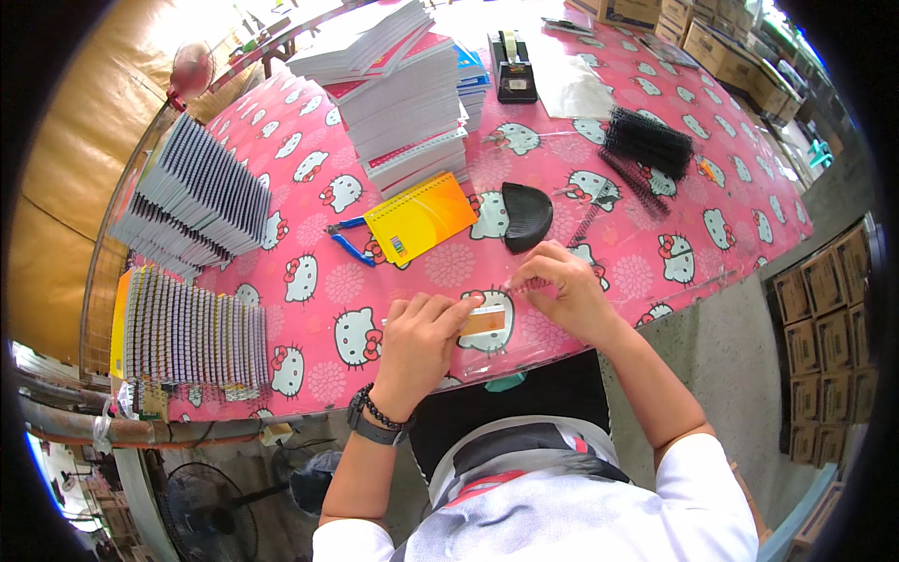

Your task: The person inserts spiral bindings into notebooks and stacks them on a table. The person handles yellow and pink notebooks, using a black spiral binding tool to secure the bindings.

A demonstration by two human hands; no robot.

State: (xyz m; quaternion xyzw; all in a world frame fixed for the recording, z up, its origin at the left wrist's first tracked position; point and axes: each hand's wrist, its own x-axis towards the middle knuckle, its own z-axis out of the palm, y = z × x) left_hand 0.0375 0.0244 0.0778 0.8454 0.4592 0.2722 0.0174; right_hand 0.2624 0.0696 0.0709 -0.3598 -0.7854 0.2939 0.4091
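My left hand (423,339) rests near the table's front edge, its fingers bent together and pressed down on a small flat orange-and-white strip (485,322). Part of that strip is covered by the fingers. Just to the right, my right hand (569,288) is pinched, thumb against fingertips; whatever is between them is too small to make out. Beyond my hands lies a yellow-orange spiral notebook (423,217), with blue-handled pliers (352,247) at its left side. A black half-round object (527,217) stands to the notebook's right.
Tall stacks of notebooks (403,103) rise at the back; spiral-bound piles (195,323) line the left side. Black binding coils (648,145) lie at the right, and a tape dispenser (512,75) stands far back. A pink patterned cloth (318,239) covers the table. Cardboard boxes (829,328) are stacked beyond the right edge.
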